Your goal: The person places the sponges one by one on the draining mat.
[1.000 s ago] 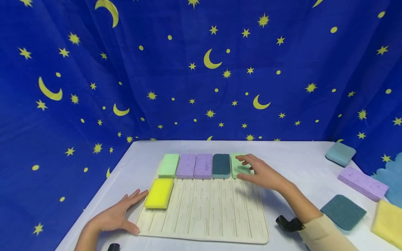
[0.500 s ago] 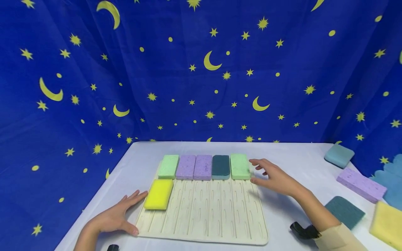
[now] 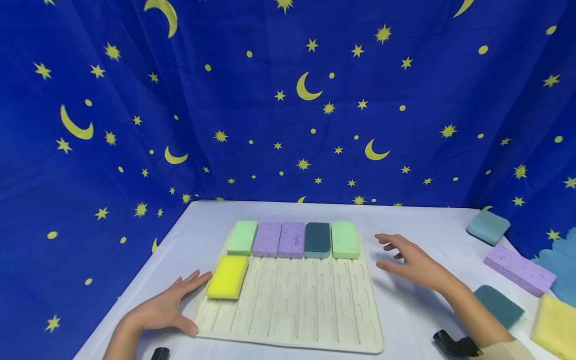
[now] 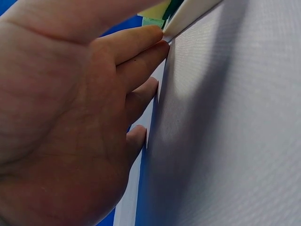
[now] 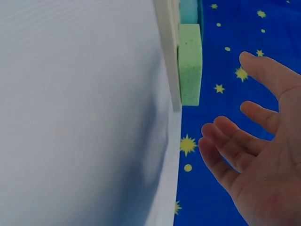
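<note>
A ribbed cream mat [image 3: 306, 305] lies on the white table. Along its far edge runs a row of sponges: a light green sponge [image 3: 242, 238], two purple sponges [image 3: 267, 239], a dark teal-topped sponge [image 3: 317, 240] and another light green sponge [image 3: 345, 240]. Below the row's left end lies a yellow sponge [image 3: 227, 277]. My left hand [image 3: 164, 307] rests at the mat's left edge, fingers spread, fingertips on the table in the left wrist view. My right hand [image 3: 411, 262] hovers to the right of the mat, apart from the green sponge, fingers loosely bent and holding nothing.
Loose sponges lie at the table's right: a blue one [image 3: 488, 226], a purple one [image 3: 520, 270], a dark teal one [image 3: 498, 306] partly behind the right forearm, and a pale yellow one [image 3: 555, 325]. A blue star-and-moon curtain [image 3: 252, 100] hangs behind the table.
My right hand has drawn away to the right from over the right-hand green sponge, leaving it on the mat. My left hand stays at the mat's left edge.
</note>
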Tool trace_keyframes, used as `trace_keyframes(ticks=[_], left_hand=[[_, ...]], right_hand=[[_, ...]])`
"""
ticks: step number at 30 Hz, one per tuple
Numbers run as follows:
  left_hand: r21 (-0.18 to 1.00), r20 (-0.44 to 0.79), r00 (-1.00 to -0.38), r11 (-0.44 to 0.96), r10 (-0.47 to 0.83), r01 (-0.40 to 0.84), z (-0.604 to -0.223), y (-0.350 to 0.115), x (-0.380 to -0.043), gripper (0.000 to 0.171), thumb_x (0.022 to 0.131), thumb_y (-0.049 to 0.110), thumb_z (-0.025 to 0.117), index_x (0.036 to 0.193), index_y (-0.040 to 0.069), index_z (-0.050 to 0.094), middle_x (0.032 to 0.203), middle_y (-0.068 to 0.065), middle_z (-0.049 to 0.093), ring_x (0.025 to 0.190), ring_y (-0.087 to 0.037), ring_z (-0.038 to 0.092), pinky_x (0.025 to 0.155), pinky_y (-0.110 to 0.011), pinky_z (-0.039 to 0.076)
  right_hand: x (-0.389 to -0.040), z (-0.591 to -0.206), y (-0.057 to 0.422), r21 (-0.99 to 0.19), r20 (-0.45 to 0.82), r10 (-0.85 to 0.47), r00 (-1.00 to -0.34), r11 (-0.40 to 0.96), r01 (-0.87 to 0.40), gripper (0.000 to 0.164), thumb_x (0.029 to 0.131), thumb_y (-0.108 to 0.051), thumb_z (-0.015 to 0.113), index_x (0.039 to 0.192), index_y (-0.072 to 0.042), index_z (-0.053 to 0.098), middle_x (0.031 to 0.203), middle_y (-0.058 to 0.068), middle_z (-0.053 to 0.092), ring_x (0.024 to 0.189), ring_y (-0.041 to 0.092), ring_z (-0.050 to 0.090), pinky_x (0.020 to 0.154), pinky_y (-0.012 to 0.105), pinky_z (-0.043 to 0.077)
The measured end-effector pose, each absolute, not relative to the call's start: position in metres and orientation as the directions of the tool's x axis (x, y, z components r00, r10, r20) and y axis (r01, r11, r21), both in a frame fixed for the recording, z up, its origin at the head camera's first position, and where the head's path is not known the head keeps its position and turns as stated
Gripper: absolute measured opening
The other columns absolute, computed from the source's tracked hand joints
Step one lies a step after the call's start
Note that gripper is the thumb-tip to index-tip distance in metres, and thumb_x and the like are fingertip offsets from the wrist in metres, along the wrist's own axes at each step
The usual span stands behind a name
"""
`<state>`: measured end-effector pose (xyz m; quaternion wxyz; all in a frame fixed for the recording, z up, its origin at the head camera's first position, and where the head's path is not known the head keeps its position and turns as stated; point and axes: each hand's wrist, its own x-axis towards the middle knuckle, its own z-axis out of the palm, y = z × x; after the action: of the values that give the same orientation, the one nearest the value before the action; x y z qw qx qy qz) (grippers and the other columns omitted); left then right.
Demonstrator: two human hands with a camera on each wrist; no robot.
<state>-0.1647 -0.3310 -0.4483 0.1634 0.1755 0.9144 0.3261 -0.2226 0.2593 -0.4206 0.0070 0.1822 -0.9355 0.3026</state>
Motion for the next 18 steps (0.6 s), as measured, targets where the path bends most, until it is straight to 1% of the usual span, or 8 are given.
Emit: trace_keyframes(ticks=[3,7,12,18], left_hand=[[0.653,-0.176,-0.88,0.721,0.44,0.23,-0.446,-0.331,-0.165,0.109,0.065,0.039,0.087,0.153,0.017,0.027,0.153,-0.03,0.014,0.132,-0.062,-0.002,0.095,-0.078,0.003],[0.645,-0.177,-0.88,0.728,0.441,0.235,-0.443,-0.331,-0.166,0.109,0.065,0.039,0.087,0.153,0.017,0.027,0.153,-0.03,0.015,0.132,-0.063,-0.001,0.095,-0.079,0.005],[0.635,-0.176,-0.881,0.735,0.439,0.239,-0.442,-0.332,-0.166,0.109,0.065,0.039,0.087,0.153,0.017,0.027,0.153,-0.03,0.015,0.131,-0.063,0.0,0.095,-0.079,0.006],[0.644,-0.182,-0.88,0.73,0.439,0.231,-0.446,-0.335,-0.164,0.109,0.066,0.039,0.087,0.154,0.018,0.026,0.153,-0.03,0.015,0.132,-0.063,-0.001,0.095,-0.079,0.005]], right_hand=[[-0.216,-0.42,0.267,-0.553,0.113,-0.327,-0.938,0.764,-0.333,0.069,0.085,-0.043,0.071,0.141,-0.013,0.044,0.135,0.01,0.051,0.114,0.027,0.054,0.087,0.045,0.049],[-0.208,-0.419,0.279,-0.537,0.13,-0.315,-0.94,0.775,-0.334,0.069,0.086,-0.045,0.07,0.141,-0.013,0.044,0.135,0.01,0.051,0.113,0.027,0.054,0.086,0.045,0.05],[-0.194,-0.422,0.292,-0.518,0.151,-0.322,-0.935,0.78,-0.352,0.068,0.087,-0.046,0.069,0.141,-0.014,0.043,0.134,0.008,0.051,0.112,0.024,0.055,0.084,0.04,0.051],[-0.18,-0.42,0.31,-0.503,0.176,-0.318,-0.932,0.785,-0.362,0.067,0.086,-0.043,0.07,0.14,-0.013,0.044,0.133,0.009,0.052,0.109,0.027,0.056,0.081,0.033,0.052]])
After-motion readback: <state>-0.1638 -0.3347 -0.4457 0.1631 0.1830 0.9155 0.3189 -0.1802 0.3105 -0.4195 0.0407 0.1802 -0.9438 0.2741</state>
